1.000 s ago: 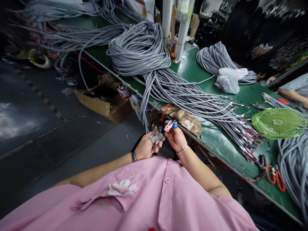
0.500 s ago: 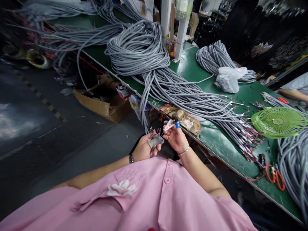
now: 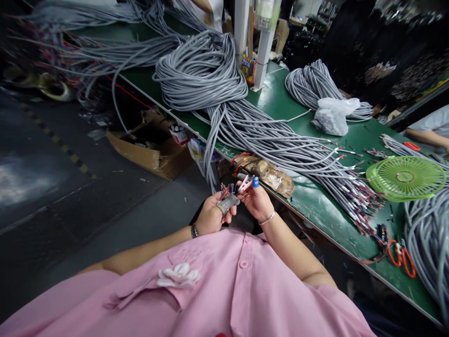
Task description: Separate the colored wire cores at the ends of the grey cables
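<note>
Right fingers (image 3: 249, 199), blue cap (image 3: 256, 181) nearer pink clip (image 3: 245, 183)

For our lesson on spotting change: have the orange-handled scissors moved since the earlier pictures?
No. Judged against the green table's near edge, the orange-handled scissors lie in the same place.

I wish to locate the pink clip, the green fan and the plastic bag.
Pink clip (image 3: 246, 182): head view, middle of its body.
Green fan (image 3: 405, 177): head view, centre of its round grille.
Plastic bag (image 3: 332, 117): head view, middle of its visible side.
</note>
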A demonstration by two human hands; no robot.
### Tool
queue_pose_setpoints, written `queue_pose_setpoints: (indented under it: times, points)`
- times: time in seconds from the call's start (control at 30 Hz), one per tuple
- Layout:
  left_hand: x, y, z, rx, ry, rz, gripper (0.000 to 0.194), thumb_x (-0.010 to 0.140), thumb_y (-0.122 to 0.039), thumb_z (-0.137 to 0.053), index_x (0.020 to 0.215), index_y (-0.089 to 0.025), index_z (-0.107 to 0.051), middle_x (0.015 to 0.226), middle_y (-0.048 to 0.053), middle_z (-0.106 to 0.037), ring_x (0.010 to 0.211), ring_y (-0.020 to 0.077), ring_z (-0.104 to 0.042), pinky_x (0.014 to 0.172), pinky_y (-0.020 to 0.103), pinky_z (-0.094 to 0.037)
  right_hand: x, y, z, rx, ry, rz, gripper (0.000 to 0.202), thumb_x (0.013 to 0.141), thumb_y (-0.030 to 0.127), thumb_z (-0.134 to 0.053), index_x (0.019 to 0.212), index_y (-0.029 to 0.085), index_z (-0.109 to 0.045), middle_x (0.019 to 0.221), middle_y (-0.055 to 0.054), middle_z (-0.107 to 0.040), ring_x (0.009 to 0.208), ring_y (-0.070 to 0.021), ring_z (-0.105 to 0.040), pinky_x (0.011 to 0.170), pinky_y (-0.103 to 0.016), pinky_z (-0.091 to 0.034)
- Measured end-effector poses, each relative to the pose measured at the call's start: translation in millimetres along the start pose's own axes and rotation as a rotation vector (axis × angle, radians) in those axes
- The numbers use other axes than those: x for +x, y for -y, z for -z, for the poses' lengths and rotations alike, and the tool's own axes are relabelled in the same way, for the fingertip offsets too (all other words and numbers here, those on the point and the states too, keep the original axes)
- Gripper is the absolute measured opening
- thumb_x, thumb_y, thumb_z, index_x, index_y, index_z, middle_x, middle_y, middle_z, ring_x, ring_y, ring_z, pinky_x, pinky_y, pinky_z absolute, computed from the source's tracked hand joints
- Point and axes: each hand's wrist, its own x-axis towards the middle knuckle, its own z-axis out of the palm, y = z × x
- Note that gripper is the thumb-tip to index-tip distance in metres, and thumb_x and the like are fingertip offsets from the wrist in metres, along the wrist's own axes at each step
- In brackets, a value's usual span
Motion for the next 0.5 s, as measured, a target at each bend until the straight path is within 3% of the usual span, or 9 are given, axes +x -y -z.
queue_pose_setpoints:
  times: [0.23, 0.5]
  points:
    - [5.4, 6.3, 2.2, 0.021, 0.007, -0.013, 0.026, 0.077, -0.04, -0.066, 0.08, -0.016, -0.057, 0.054, -0.003, -0.061, 0.032, 0.0049, -0.044, 0.031, 0.017, -0.024, 7.6, -5.6, -1.5, 0.085, -0.101, -0.003, 0.034, 0.079, 0.049, -0.068, 0.09, 0.017, -0.066, 0.08, -0.002, -0.068, 0.067, -0.0106, -0.059, 0.058, -0.02, -0.047]
    - [-2.7, 1.4, 6.3, 0.026, -0.006, -0.004, 0.028, 0.077, -0.043, -0.065, 0.081, -0.017, -0.057, 0.056, -0.002, -0.061, 0.034, 0.0061, -0.045, 0.031, 0.017, -0.024, -1.2, 0.0, 0.3, 0.086, -0.006, -0.084, 0.053, 0.082, 0.067, -0.049, 0.092, 0.018, -0.064, 0.088, -0.004, -0.068, 0.068, -0.0123, -0.058, 0.062, -0.025, -0.049]
